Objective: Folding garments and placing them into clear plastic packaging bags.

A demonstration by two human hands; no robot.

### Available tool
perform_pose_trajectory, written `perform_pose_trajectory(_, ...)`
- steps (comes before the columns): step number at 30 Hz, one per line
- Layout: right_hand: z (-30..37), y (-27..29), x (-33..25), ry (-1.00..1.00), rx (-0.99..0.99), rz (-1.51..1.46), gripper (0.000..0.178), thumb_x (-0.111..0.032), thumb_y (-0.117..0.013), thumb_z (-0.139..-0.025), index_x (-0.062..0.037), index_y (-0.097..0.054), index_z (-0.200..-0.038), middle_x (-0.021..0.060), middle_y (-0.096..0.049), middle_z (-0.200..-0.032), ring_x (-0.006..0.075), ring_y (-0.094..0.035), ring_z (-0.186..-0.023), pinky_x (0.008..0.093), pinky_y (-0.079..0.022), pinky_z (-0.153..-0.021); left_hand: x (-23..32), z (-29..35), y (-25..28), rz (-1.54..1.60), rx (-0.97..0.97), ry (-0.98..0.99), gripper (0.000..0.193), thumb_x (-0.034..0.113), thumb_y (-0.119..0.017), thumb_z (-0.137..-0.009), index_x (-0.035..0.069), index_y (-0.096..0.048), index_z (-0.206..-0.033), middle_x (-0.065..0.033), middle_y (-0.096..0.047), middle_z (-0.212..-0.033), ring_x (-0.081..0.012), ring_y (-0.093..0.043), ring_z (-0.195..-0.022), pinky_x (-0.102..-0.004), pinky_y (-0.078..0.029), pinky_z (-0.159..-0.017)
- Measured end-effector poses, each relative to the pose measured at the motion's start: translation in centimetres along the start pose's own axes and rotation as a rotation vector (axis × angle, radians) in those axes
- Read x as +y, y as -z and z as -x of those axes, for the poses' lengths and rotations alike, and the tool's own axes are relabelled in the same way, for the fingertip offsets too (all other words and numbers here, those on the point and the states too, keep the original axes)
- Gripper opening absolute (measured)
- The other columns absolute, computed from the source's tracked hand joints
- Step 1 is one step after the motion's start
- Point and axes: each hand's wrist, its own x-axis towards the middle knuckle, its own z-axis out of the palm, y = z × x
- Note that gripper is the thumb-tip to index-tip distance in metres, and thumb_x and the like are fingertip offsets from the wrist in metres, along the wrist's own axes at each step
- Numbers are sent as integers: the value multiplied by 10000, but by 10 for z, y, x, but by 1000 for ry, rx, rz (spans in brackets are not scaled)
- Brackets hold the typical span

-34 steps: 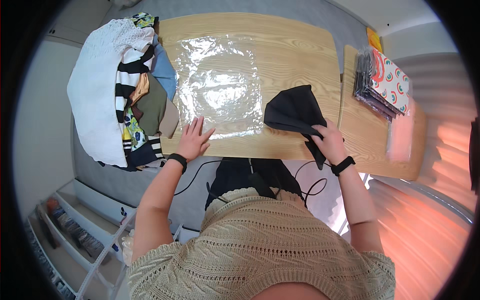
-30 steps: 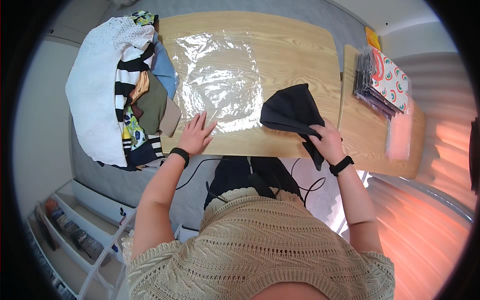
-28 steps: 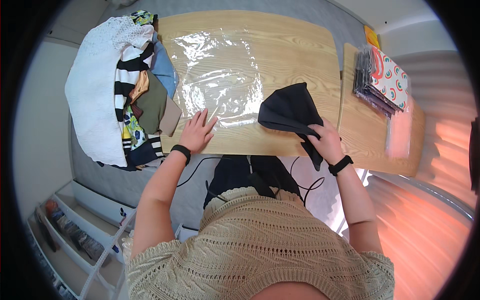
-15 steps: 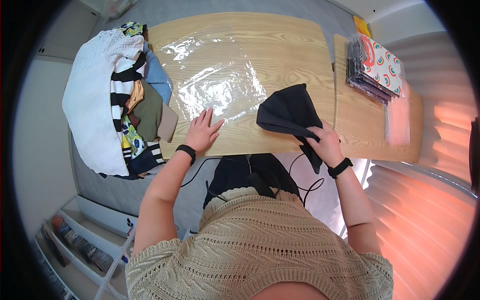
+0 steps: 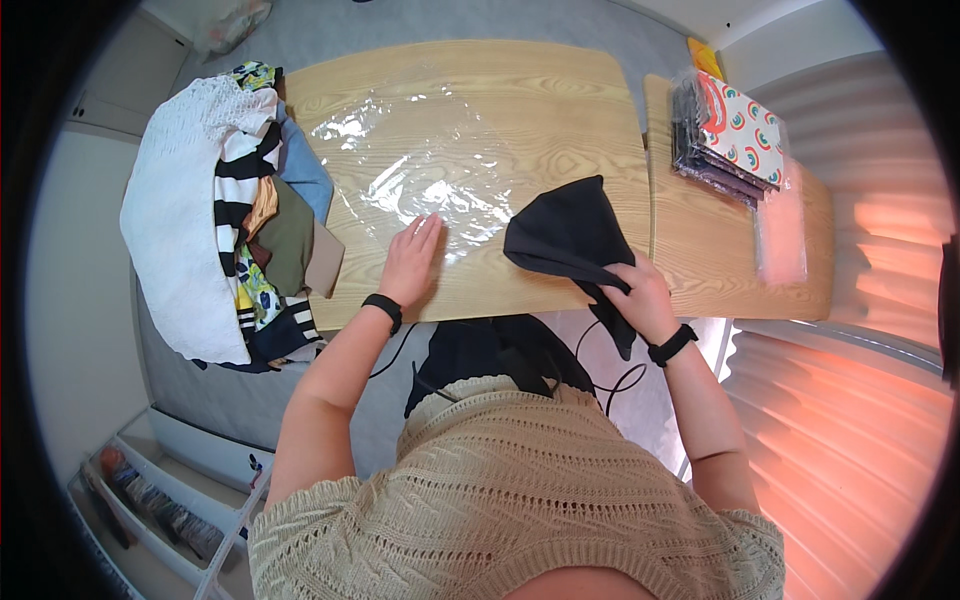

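pale wood-grain tabletop [image 5: 560, 90] fills most of what i see from where i stand, with a heaped pile of mixed garments [image 5: 285, 235], topped by a white textured garment [image 5: 180, 230], along its left end. beside the pile, nearer the middle, lies a clear, glossy sheet of crinkled plastic film [image 5: 435, 190]; i cannot tell whether it is a single layer or a bag. the person's left hand [image 5: 410, 262] is open and flat, fingers nearly together, laid over the film's near edge and gripping nothing. straight fingers like that seem right for something so slippery: light, even pressure should steady it without more wrinkling. the right hand [image 5: 642, 298] has thumb and fingers closed on a gathered part of a soft black folded cloth [image 5: 570, 235]. its wide end is over the table, just right of the film, while a loose tail hangs past the near table edge. to my mind that tail is better gathered in, so it cannot snag, and the wide end best held clear of the film's corner. on a second wood-grain table [image 5: 705, 255], a stack of plastic-wrapped packets [image 5: 745, 140] lies well apart from both hands.
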Motion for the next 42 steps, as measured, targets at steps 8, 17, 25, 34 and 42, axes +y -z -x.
perform_pose_trajectory(8,-14,-32,3,-92,-199,-136,232,-199,-706,-768,-8,-661,-890,188,-602,-896,349,-582,-852,376,-474,-739,56,-44,5,331,153,21,785,-148,-521,-613,-25,-323,-1363,-194,-360,-1396,-355,-330,-1310,-426,-279,-1065)
perform_pose_trajectory(17,-30,-45,20,-79,-273,83,264,-255,-653,-788,5,-617,-765,208,-591,-825,376,-587,-785,440,-478,-670,87,-54,6,279,62,-4,795,-129,-529,-633,-30,-279,-1381,-199,-285,-1443,-339,-256,-1356,-463,-242,-1087)
perform_pose_trajectory(25,-58,-52,8,-66,-436,140,238,-251,-649,-788,-14,-633,-805,183,-594,-823,355,-593,-818,440,-484,-714,116,-54,5,291,-45,-96,786,-72,-543,-674,-42,-236,-1397,-190,-219,-1480,-321,-227,-1375,-455,-231,-1099)
perform_pose_trajectory(34,-81,-94,18,-89,-243,21,191,-173,-531,-825,-20,-644,-843,201,-608,-903,374,-597,-822,450,-482,-715,130,-55,3,267,-40,-218,746,-67,-528,-698,-41,-261,-1394,-192,-246,-1471,-322,-245,-1369,-450,-249,-1092)
perform_pose_trajectory(42,-96,-110,19,23,-356,-69,194,-184,-541,-836,-22,-625,-903,201,-588,-893,374,-583,-863,433,-480,-732,111,-59,18,316,-35,-216,755,-56,-567,-692,5,-297,-1394,-153,-302,-1458,-291,-295,-1351,-442,-256,-1094)
